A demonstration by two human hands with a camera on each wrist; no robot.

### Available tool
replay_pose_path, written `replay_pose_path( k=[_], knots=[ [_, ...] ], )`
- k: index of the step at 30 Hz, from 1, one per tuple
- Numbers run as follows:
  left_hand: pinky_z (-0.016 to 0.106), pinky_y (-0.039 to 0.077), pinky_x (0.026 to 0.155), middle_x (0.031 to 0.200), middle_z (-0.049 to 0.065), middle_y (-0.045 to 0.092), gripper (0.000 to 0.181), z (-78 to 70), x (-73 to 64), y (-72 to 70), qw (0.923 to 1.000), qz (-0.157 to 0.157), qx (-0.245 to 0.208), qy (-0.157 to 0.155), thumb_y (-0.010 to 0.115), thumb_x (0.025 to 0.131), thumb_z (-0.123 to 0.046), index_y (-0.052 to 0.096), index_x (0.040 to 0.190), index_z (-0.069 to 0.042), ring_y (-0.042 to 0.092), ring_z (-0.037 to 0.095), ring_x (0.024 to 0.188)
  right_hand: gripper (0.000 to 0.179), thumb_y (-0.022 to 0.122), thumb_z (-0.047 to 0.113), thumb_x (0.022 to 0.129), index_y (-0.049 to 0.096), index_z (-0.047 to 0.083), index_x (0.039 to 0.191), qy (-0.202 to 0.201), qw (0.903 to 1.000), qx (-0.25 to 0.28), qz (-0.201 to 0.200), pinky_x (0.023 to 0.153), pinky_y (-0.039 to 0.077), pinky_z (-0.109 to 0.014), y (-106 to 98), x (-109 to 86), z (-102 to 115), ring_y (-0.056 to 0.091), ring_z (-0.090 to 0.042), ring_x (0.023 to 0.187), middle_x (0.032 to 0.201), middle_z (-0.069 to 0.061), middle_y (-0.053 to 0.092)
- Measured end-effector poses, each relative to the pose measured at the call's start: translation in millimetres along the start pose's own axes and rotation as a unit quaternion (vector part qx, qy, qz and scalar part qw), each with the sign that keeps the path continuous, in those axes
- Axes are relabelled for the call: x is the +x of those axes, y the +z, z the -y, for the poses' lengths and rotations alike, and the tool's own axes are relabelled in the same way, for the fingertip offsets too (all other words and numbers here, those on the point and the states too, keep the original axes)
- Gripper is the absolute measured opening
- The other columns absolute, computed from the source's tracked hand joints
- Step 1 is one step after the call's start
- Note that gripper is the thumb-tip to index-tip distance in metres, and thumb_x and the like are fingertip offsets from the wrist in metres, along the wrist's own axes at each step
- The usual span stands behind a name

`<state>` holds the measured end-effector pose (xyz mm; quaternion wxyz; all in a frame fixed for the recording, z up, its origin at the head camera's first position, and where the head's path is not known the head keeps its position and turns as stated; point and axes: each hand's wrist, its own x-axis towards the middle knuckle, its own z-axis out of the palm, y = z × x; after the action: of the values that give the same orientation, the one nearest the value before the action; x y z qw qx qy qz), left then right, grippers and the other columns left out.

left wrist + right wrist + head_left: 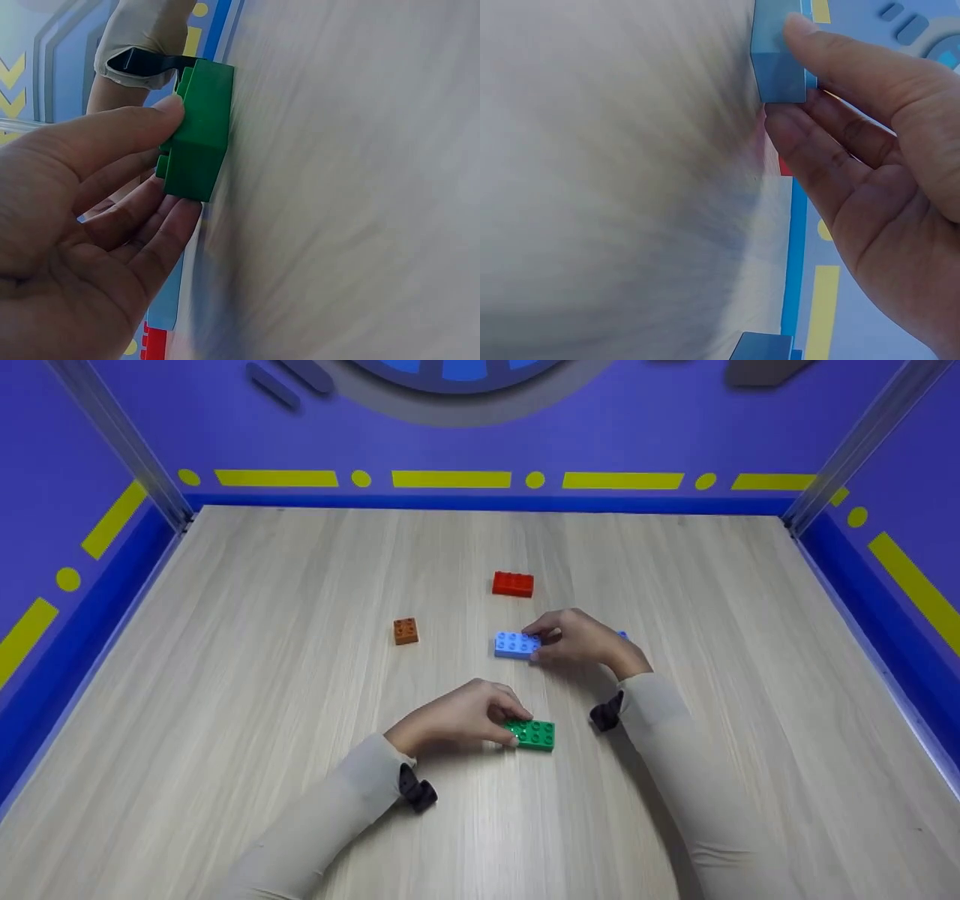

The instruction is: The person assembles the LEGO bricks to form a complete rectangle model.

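My left hand [469, 714] grips a green toy brick [536, 735] by its left end, with the thumb on the near side and fingers on the far side. Seen from the left wrist, the thumb lies against the studded side of that green brick [201, 131] and a fingertip is at its end. Farther back, my right hand [581, 641] pinches the right end of a light blue brick [514, 644], studs up. The right wrist view shows thumb and fingers at one end of this blue brick [776, 71]. A second blue brick [622, 635] is mostly hidden behind the right hand.
A red brick [513, 584] lies beyond the light blue one. To the left is a small orange-brown brick [406, 631]. The wood-grain table [262, 660] is bounded by blue-purple walls [465, 450] at the back and both sides.
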<state>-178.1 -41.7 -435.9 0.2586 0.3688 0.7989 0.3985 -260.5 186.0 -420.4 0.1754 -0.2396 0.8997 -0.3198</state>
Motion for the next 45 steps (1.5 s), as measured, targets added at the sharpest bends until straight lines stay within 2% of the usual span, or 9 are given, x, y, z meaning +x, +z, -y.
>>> replay_pose_path(
  k=[15,23,33,45],
  knots=[
    [0.031,0.052,0.089,0.109,0.004,0.068,0.033,3.7,-3.4,-9.2,0.9996,-0.015,0.018,-0.018,0.074,0.082,-0.008,0.071,0.114,-0.008,0.060,0.011,0.096,0.040,0.074,0.009,0.082,0.067,0.006,0.122,0.029,0.9995,-0.006,0.006,0.098,0.049,-0.040,0.9,-1.9,-0.7,0.062,-0.025,0.110,0.122,-0.011,0.065],
    [0.031,0.051,0.090,0.108,0.003,0.068,0.035,6.2,-6.3,-16.1,0.9987,-0.028,0.011,-0.042,0.075,0.081,-0.007,0.071,0.115,-0.008,0.060,0.012,0.099,0.039,0.074,0.010,0.083,0.067,0.007,0.122,0.040,0.9992,-0.007,0.004,0.099,0.048,-0.041,1.6,-4.7,-1.9,0.062,-0.025,0.112,0.124,-0.010,0.065],
    [0.035,0.051,0.090,0.109,0.005,0.068,0.032,11.1,-9.9,-23.9,0.9981,-0.048,0.009,-0.039,0.075,0.081,-0.008,0.072,0.113,-0.007,0.061,0.017,0.099,0.039,0.073,0.008,0.084,0.066,0.006,0.122,0.033,0.9995,-0.003,0.003,0.101,0.046,-0.043,2.1,-10.8,-4.0,0.061,-0.026,0.114,0.124,-0.012,0.064],
    [0.032,0.051,0.087,0.110,0.003,0.068,0.034,15.6,-12.2,-31.7,0.9955,-0.066,0.013,-0.067,0.075,0.081,-0.009,0.071,0.115,-0.008,0.060,0.015,0.097,0.037,0.074,0.006,0.082,0.067,0.005,0.118,0.035,0.9994,0.007,0.000,0.098,0.048,-0.042,-1.2,-20.1,-6.9,0.062,-0.027,0.112,0.121,-0.012,0.066]
  ],
)
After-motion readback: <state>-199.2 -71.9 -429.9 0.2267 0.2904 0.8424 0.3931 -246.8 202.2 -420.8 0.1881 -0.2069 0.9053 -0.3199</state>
